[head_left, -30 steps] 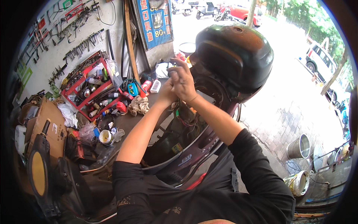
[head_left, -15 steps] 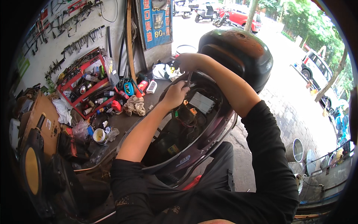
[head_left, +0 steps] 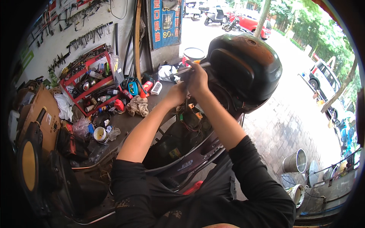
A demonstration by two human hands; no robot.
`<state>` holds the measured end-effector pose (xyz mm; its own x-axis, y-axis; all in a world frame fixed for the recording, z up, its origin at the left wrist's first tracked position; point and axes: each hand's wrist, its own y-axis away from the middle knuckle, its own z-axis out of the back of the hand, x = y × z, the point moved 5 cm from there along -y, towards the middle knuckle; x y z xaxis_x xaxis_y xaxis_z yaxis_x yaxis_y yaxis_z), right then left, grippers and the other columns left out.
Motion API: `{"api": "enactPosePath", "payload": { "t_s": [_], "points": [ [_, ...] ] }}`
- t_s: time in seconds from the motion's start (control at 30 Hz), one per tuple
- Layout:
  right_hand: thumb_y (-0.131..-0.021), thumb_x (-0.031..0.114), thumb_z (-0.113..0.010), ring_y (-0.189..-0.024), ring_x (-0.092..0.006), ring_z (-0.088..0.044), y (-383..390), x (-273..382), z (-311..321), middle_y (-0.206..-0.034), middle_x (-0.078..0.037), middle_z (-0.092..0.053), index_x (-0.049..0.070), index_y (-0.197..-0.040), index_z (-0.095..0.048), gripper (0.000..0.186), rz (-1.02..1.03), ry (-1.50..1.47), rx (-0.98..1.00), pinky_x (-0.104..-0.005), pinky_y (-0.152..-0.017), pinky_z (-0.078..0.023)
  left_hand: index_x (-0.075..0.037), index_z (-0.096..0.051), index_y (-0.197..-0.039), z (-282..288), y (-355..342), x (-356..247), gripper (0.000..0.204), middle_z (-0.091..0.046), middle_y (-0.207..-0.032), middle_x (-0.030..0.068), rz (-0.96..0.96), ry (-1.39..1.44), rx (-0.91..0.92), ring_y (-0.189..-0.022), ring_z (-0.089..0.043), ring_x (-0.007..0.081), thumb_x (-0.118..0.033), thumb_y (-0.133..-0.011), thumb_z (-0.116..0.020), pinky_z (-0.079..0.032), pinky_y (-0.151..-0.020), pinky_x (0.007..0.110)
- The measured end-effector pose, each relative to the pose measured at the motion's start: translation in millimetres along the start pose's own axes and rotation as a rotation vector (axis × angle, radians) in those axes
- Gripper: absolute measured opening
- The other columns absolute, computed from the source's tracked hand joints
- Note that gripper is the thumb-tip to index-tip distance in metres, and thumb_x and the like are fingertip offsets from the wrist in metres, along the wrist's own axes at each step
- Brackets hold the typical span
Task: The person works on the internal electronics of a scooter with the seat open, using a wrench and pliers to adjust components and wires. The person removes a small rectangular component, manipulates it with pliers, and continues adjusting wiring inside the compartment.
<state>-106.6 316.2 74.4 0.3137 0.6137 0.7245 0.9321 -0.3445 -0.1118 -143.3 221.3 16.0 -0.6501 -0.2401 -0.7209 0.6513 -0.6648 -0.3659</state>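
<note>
My right hand point(head_left: 198, 80) is closed on the metal crossbar of what looks like a T-handle wrench point(head_left: 203, 65), above the rear of an open scooter body. Just below and to the left, my left hand point(head_left: 177, 94) has its fingers curled round the wrench's shaft, which is mostly hidden between the hands. Where the tool's lower end sits cannot be seen. Under my forearms, the scooter's open seat bay point(head_left: 163, 146) shows loose wires and an orange connector point(head_left: 198, 115). A purple side panel point(head_left: 201, 156) borders the bay.
A large black top box point(head_left: 247, 72) stands behind the bay. To the left are a red tool rack point(head_left: 70, 81) with bottles and cans, a crumpled rag point(head_left: 137, 106), a white tub point(head_left: 100, 134) and a cardboard box point(head_left: 40, 114). A metal bucket point(head_left: 294, 161) stands at right.
My right hand has turned and come nearer my left, exposing the crossbar above it. My right forearm has swung inward and now covers the silver finned box. The view has shifted slightly.
</note>
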Motion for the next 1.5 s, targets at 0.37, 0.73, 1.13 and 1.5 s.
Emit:
{"api": "enactPosePath", "payload": {
  "t_s": [0.37,0.73,1.13,1.5],
  "points": [
    [-0.082,0.015,-0.068,-0.107,-0.0251,-0.066,3.8,33.1,-73.7,-0.116,-0.006,-0.070,0.017,-0.115,-0.071,0.032,0.701,2.247,0.890,-0.0441,-0.095,-0.048,0.003,-0.067,-0.104,-0.2,5.4,9.5,0.030,-0.072,-0.090,0.0194,0.070,0.165,-0.133,-0.083,-0.073,0.0289,-0.025,-0.098,-0.060,-0.055,-0.076,0.042],
    [-0.088,0.009,-0.072,-0.118,-0.0412,-0.057,39.4,13.8,80.0,-0.129,-0.021,-0.055,0.001,-0.135,-0.051,0.052,1.087,1.246,0.238,-0.0430,-0.099,-0.049,0.000,-0.061,-0.112,-2.5,5.9,3.1,0.026,-0.071,-0.093,0.0178,0.100,0.158,-0.173,-0.091,-0.071,0.0321,-0.023,-0.100,-0.059,-0.055,-0.082,0.043],
    [-0.082,0.013,-0.069,-0.107,-0.0404,-0.060,19.9,-41.4,125.4,-0.114,-0.019,-0.061,0.002,-0.120,-0.060,0.041,0.622,1.230,0.611,-0.0444,-0.093,-0.050,0.004,-0.059,-0.125,-5.6,7.8,-5.9,0.027,-0.069,-0.105,0.0109,0.105,0.372,-0.038,-0.090,-0.069,0.0160,-0.010,-0.103,-0.057,-0.058,-0.078,0.030],
    [-0.083,0.027,-0.078,-0.100,-0.0352,-0.066,-9.1,-70.1,99.4,-0.108,-0.013,-0.066,0.007,-0.107,-0.065,0.034,0.453,1.305,0.666,-0.0433,-0.086,-0.053,0.005,-0.062,-0.118,0.8,5.2,-2.1,0.024,-0.070,-0.090,0.0104,0.135,0.272,-0.180,-0.075,-0.069,0.0161,-0.011,-0.100,-0.059,-0.055,-0.069,0.029]
  ]
}}
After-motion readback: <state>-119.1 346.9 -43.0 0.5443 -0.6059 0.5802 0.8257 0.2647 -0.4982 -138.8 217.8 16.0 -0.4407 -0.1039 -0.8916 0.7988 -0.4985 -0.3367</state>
